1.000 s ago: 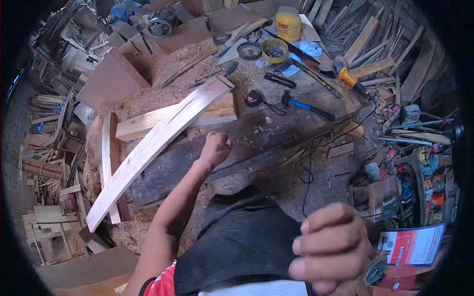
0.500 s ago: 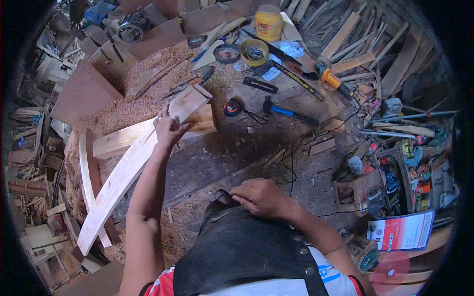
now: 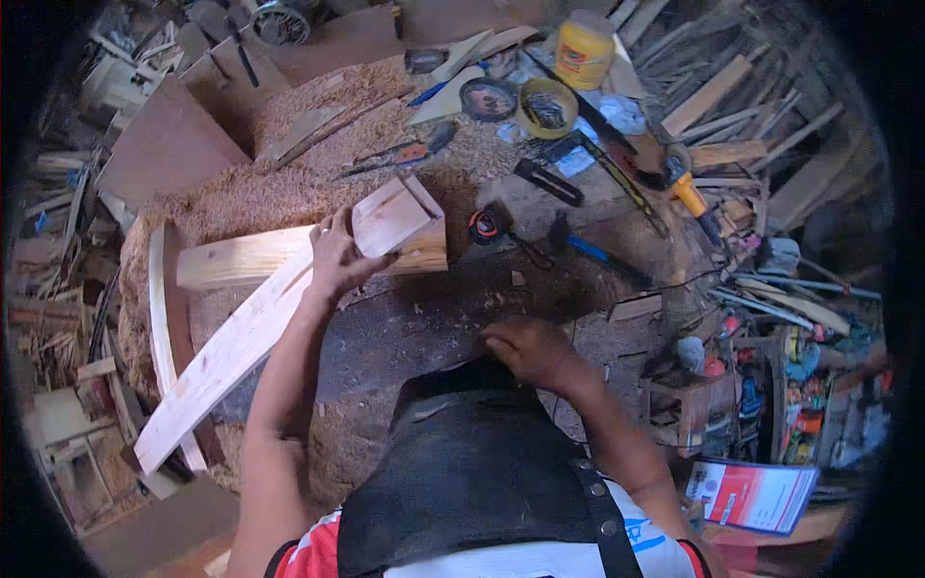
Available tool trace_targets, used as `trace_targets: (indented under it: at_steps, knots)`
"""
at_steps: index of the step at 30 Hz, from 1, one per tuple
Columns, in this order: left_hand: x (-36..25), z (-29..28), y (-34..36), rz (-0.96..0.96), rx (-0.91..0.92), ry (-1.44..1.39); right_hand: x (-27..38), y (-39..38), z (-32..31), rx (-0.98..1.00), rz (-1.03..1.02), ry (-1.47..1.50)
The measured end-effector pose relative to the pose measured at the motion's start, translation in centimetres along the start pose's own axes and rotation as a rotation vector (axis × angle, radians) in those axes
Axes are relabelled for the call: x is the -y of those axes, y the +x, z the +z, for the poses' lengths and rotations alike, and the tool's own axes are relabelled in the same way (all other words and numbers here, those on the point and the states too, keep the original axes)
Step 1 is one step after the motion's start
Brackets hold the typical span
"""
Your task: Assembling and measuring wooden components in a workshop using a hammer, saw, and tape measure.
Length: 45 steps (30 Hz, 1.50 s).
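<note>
The left hand [image 3: 342, 262] is clamped on the plank [image 3: 217, 371], its fingers over the far edge and its thumb along the near side. The right hand [image 3: 528, 349], at four o'clock from the left, is curled above the near edge of the apron [image 3: 462, 472]; it is blurred, and I cannot tell whether it holds anything. The plank is pale and slightly curved, slanting from between seven and eight o'clock up to two o'clock. It crosses over a block [image 3: 226, 262], which runs from nine to three. At eight o'clock another curved piece [image 3: 162, 318] passes beneath the plank's lower part.

Farther out, a tape measure [image 3: 488, 225] sits near three o'clock, with a blue-handled hammer [image 3: 593, 250] beyond it. Toward two o'clock are a black slotted piece [image 3: 549, 183] and a yellow bowl [image 3: 548, 85], with a yellow jar [image 3: 585, 48] behind. A grinder [image 3: 688, 196] lies well apart, near three. Sawdust [image 3: 275, 188] spreads at eleven o'clock.
</note>
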<state>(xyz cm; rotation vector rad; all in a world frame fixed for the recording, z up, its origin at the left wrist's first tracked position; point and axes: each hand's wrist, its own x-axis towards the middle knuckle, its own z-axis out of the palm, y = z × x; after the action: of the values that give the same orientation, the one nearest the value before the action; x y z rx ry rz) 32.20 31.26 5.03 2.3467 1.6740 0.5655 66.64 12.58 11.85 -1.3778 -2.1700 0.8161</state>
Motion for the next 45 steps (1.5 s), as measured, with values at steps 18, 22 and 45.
trace_targets:
  at_steps: [18, 22, 45]
  knots:
    - [-4.6, 5.9, 7.4, -0.405, -0.366, -0.135, -17.2, 37.4, -1.7, 0.033, -0.029, -0.331]
    - [-5.0, 5.6, 7.9, -0.478, -0.324, -0.081, -18.9, 39.9, -1.5, 0.183, -0.059, -0.637]
    - [-4.6, 5.5, 7.6, -0.444, -0.316, -0.107, -45.5, 9.5, -24.3, -0.213, 0.324, -1.001]
